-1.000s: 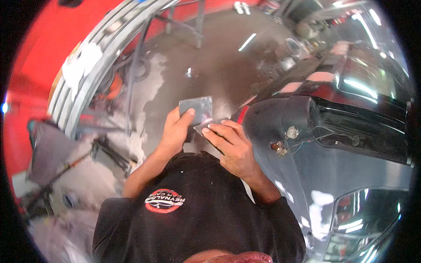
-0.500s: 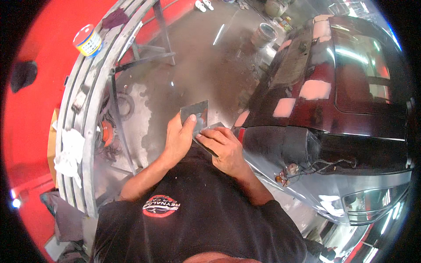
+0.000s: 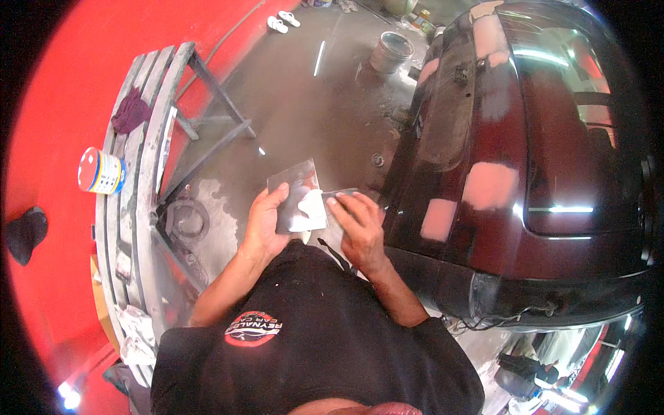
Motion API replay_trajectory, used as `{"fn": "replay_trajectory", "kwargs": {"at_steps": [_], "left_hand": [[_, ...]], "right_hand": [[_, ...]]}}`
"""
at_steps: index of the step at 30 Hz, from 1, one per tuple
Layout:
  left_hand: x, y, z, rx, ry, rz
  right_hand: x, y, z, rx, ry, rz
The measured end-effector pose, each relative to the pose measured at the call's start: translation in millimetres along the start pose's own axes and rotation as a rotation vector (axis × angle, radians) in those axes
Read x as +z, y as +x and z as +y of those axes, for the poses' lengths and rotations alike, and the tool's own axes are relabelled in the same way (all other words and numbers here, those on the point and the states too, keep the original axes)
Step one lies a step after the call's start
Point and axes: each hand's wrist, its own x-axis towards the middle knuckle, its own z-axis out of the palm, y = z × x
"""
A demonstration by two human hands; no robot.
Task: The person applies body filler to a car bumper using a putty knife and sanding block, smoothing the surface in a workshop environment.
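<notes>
My left hand (image 3: 264,220) grips a flat, dark square plate (image 3: 292,181) by its left side, thumb on top. A smear of white paste (image 3: 311,207) lies on the plate's face. At the plate's right edge, my right hand (image 3: 362,227) pinches a thin dark spreader (image 3: 340,191), seen nearly edge-on, its left end close to the paste. Whether the spreader touches the plate, I cannot tell. To the right stands a dark red car body (image 3: 484,245) with several pink filler patches (image 3: 491,185).
A slatted bench (image 3: 142,238) runs along the left, bearing a yellow, white and blue can (image 3: 111,174), a maroon cloth (image 3: 131,111) and white cloth (image 3: 137,335). Farther off are a bucket (image 3: 392,52) and white slippers (image 3: 278,25). Wires (image 3: 512,318) hang from the car.
My view has shifted, so the car and bench sit differently. The plate's face now shows white paste. My right hand has drawn slightly away from the plate, and the spreader has turned edge-on.
</notes>
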Motion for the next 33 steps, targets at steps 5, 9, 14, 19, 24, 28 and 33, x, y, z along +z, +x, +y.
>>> {"fn": "replay_trajectory", "kwargs": {"at_steps": [5, 9, 14, 19, 24, 28, 33], "left_hand": [[20.7, 40.6, 12.5, 0.258, 0.348, -0.084], [30.0, 66.9, 38.7, 0.21, 0.642, -0.36], [44.4, 92.9, 76.5, -0.184, 0.26, -0.424], [49.2, 121.8, 81.6, 0.173, 0.891, -0.596], [57.7, 131.4, 89.6, 0.212, 0.971, -0.582], [58.6, 157.5, 83.1, -0.002, 0.653, -0.5], [61.2, 161.4, 70.5, -0.089, 0.538, -0.448]], "right_hand": [[-8.1, 41.9, -3.0, 0.075, 0.005, -0.013], [-40.5, 74.9, -21.5, 0.037, -0.004, -0.116], [-9.0, 65.8, 21.5, 0.074, -0.345, 0.082], [-1.2, 121.0, -15.3, 0.326, -0.186, 0.121], [9.7, 129.1, -30.5, 0.346, -0.04, -0.056], [3.4, 116.1, -38.2, 0.391, -0.072, -0.136], [7.2, 112.5, -57.4, 0.398, -0.062, 0.189]]}}
